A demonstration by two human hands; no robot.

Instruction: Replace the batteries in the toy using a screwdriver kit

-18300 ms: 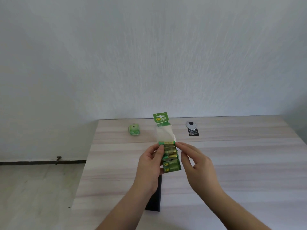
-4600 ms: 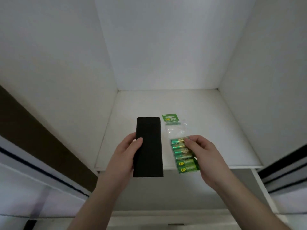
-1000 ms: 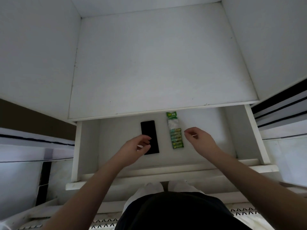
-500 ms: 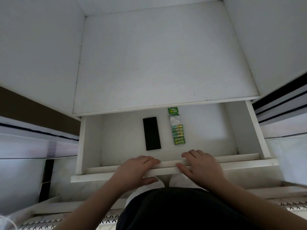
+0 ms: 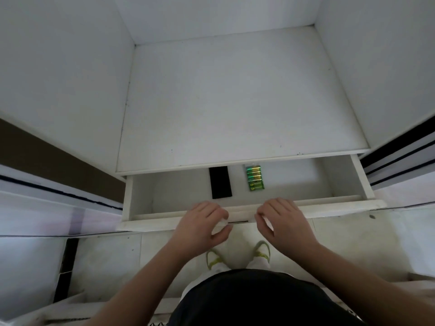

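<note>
A flat black case [image 5: 220,182] lies in a white drawer [image 5: 341,205], its far end hidden under the shelf above. To its right lies a green pack of batteries [image 5: 254,178], its top also under the shelf edge. My left hand [image 5: 202,222] and my right hand [image 5: 282,220] sit side by side on the drawer's front edge, fingers curled over the top and thumbs on the outer face. No toy is in view.
A white shelf [image 5: 235,102] with white side walls sits above the drawer. Dark-striped sliding door tracks [image 5: 400,147] flank the cupboard. My feet in white shoes [image 5: 261,252] stand on the pale floor just below the drawer.
The drawer has slid further in under the shelf, so less of the case and battery pack shows. Both hands stay on its front edge.
</note>
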